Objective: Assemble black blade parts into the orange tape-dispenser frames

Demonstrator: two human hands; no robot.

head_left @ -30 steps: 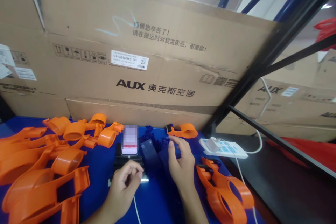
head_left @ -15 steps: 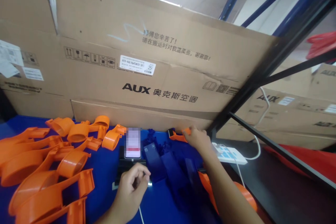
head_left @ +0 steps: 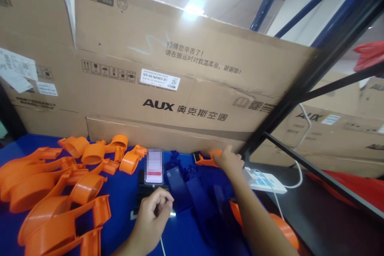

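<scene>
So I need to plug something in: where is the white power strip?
In the head view the white power strip lies right of centre, just past the right hand, at the foot of the black rack post.

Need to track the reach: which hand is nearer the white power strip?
Right. The right hand sits on an orange part just left of the power strip; the left hand is much farther left, by the phone.

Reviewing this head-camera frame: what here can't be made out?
- Phone screen: blurred over, unreadable.
- Orange part at the right hand: largely covered by the hand, so the grip is unclear.
- Left hand: fingers curled, hiding whether anything is pinched.
- Orange piece near the bottom edge: mostly behind the right forearm.
- White label on the carton: print too small.
</scene>
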